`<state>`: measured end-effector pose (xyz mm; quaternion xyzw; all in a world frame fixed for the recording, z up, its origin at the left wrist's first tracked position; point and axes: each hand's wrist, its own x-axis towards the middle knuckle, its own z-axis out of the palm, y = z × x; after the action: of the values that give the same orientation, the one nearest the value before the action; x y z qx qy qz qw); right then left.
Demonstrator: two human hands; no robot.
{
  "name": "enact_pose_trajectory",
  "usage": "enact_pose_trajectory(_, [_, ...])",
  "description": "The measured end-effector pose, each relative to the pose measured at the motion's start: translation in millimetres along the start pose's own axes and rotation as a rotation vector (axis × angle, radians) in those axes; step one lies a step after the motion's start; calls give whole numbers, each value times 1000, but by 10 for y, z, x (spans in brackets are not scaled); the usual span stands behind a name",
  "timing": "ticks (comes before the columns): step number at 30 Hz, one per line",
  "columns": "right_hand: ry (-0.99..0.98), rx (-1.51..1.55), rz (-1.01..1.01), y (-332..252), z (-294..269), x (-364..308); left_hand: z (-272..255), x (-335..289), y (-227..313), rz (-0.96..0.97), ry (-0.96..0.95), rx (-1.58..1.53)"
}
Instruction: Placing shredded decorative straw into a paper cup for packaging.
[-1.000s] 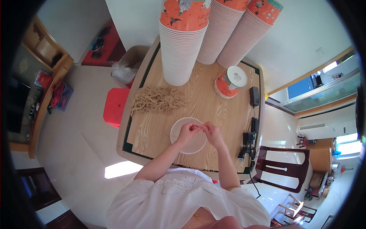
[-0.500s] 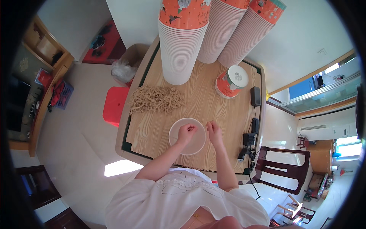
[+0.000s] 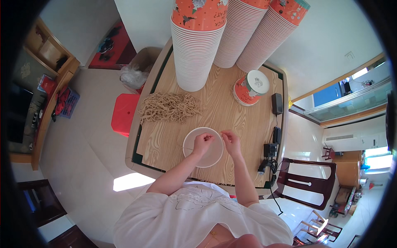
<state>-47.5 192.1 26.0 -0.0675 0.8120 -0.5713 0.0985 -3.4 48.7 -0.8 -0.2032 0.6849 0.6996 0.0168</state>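
A white paper tub [image 3: 213,159] stands mouth up near the front of the table. Over its opening is my left hand [image 3: 203,143], its fingers curled in; what they hold, if anything, is too small to make out. My right hand [image 3: 230,141] is at the tub's right rim with thumb and fingers pinched, and I cannot tell what is between them. A thin strand [image 3: 187,148] shows at the tub's left side. Beyond the tub, to the left, lies a tangled heap of tan twine [image 3: 169,108].
Tall stacks of orange-and-white paper tubs [image 3: 194,58] rise at the back of the wooden table [image 3: 159,144]. A short orange tub with a white top [image 3: 250,89] stands right of them. Black adapters and cables [image 3: 271,151] line the right edge. A red stool [image 3: 124,115] stands at left.
My right hand has shifted slightly left, closer to the tub's rim and my left hand. My left hand stays over the tub with its fingers curled.
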Motion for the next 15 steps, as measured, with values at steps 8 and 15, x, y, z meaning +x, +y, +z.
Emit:
enact_pose_trajectory(8, [-208, 9, -132, -437, -135, -31, -212, -160, 514, -314, -319, -427])
enact_pose_trajectory(15, [-199, -74, -152, -430, -108, -43, -188, -178, 515, -224, -245, -323])
